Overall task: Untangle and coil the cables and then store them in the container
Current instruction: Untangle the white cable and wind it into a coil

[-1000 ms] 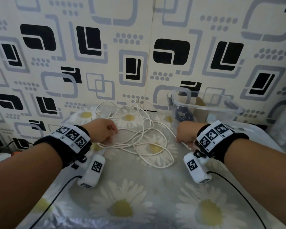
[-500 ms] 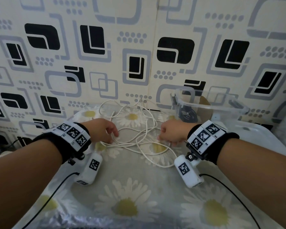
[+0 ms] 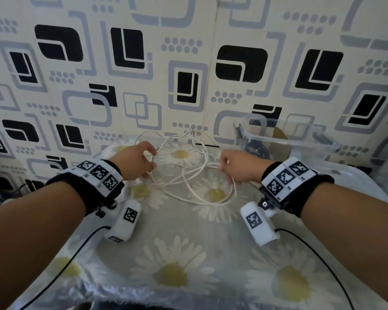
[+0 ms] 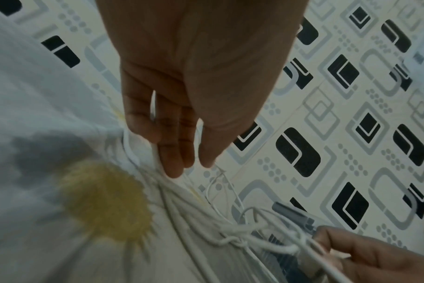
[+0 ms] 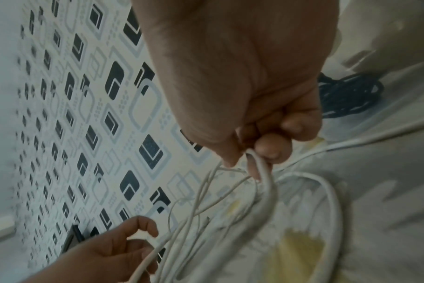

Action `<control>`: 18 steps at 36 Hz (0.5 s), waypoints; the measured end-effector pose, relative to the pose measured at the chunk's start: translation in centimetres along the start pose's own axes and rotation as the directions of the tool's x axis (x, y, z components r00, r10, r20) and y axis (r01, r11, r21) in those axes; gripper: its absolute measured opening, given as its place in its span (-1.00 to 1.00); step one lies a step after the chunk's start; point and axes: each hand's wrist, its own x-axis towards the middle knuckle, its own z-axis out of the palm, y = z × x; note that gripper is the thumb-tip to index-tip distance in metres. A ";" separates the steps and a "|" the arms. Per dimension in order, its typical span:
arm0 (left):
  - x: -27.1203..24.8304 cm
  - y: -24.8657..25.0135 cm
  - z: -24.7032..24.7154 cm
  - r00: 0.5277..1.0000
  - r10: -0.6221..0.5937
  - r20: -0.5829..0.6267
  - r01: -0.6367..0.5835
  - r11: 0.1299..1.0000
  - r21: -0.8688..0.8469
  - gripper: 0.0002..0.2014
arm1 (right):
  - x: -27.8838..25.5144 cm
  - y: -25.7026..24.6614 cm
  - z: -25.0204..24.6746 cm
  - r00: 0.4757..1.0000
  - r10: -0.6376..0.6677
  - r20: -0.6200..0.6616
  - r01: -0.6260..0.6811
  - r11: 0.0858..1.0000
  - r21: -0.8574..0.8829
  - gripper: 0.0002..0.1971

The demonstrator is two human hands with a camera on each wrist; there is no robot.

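- Both forearms are bare, no sleeves.
- Behind the left hand [image 3: 136, 159] sits a black wrist cuff [image 3: 85, 189] carrying a white band of square black-and-white coded markers [image 3: 99, 173].
- Under that cuff hangs a white camera block [image 3: 124, 221] with one coded marker on its face, fixed by a dark screw mount; a thin black lead [image 3: 61, 267] trails back from it.
- Behind the right hand [image 3: 240, 165] is a matching black cuff [image 3: 309, 193] with its own white marker band [image 3: 287, 176].
- Below it hangs a white camera block [image 3: 258, 222] with a marker and a cross-head screw [image 3: 265, 204]; its black lead [image 3: 318, 262] runs back along the arm.
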 end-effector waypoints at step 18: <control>-0.6 1.3 -1.3 0.912 0.347 -0.216 -0.328 0.937 0.119 -0.73 | 0.4 -1.8 -0.9 0.955 0.293 -0.042 -0.120 0.512 0.850 -0.88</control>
